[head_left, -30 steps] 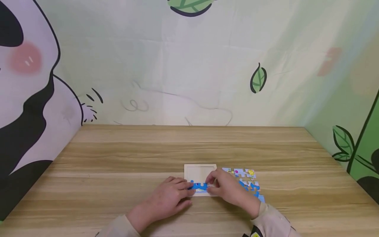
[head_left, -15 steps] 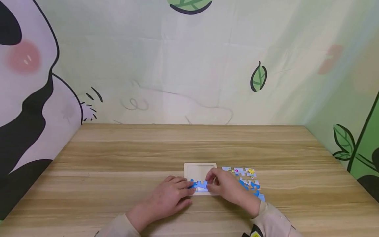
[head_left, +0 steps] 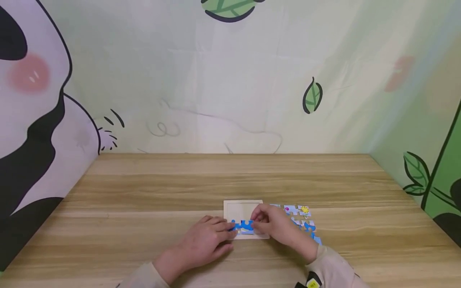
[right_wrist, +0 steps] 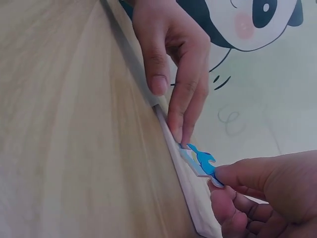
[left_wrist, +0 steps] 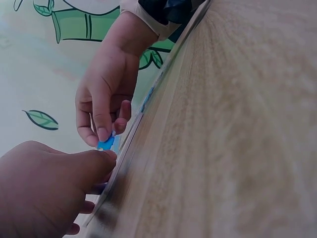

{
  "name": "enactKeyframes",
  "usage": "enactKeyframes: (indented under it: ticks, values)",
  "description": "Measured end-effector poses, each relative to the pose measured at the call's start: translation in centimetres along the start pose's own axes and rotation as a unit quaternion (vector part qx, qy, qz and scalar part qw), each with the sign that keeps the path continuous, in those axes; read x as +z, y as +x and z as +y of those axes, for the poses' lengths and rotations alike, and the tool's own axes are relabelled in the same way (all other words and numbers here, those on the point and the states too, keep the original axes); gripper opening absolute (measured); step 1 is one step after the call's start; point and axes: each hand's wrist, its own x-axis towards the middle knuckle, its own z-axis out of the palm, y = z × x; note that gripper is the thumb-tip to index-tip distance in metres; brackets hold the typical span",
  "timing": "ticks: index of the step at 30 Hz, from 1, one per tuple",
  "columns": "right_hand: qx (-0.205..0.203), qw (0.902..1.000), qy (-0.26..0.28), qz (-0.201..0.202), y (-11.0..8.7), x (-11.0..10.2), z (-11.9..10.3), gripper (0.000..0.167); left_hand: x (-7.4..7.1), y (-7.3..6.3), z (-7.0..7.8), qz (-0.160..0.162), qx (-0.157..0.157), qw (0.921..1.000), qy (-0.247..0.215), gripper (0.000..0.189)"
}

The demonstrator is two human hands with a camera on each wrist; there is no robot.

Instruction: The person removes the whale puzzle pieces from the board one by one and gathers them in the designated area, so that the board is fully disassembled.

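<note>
A small wooden puzzle tray [head_left: 225, 210] lies on the table in the head view. My left hand [head_left: 205, 242] reaches in from the left, its extended fingertips resting on blue puzzle pieces at the tray's near left. Between thumb and fingers, my right hand [head_left: 277, 224] pinches a blue and white puzzle piece [head_left: 247, 226] over the tray's near side. In the right wrist view that puzzle piece [right_wrist: 203, 159] is tilted, one end near the left fingertips. The left fingers hide part of the pieces under them.
Several loose puzzle pieces [head_left: 304, 211] lie right of the tray, partly behind the right hand and forearm. The wooden table [head_left: 162, 180] meets a printed wall [head_left: 216, 80] at its far edge.
The piece in my right hand has been turned: its light side faced the near edge, then mostly light blue showed, and now darker blue lies along its far side. My left hand stays put.
</note>
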Motion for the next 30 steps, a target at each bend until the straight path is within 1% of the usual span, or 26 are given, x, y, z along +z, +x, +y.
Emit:
enactKeyframes:
  ticks: [2,5,13,16,24,30]
  values:
    - [-0.002,0.9999,0.011,-0.001,-0.1,-0.2,0.0,0.007,0.1,-0.1,0.0,0.007,0.004,1.0,0.002,0.033]
    - [-0.004,0.9998,0.02,-0.001,-0.2,-0.7,-0.1,0.009,0.1,-0.1,0.0,0.005,0.004,1.0,-0.002,0.033]
    - [0.012,0.9999,0.008,-0.004,-0.5,-2.0,-0.4,0.01,-0.1,-0.1,0.1,-0.016,-0.01,0.9997,-0.014,0.033]
    - [0.007,0.9999,0.005,-0.009,-0.6,-2.6,-0.6,0.01,-0.1,0.0,0.1,-0.02,-0.016,0.9994,-0.022,0.033]
    - [-0.003,0.9999,-0.013,-0.006,-1.1,-3.9,-0.9,0.009,-0.1,0.1,0.1,-0.013,-0.016,0.9993,-0.03,0.031]
    - [-0.001,0.9998,-0.004,-0.021,-1.6,-5.0,-1.2,0.012,0.0,0.0,0.1,-0.011,-0.015,0.9995,-0.026,0.03]
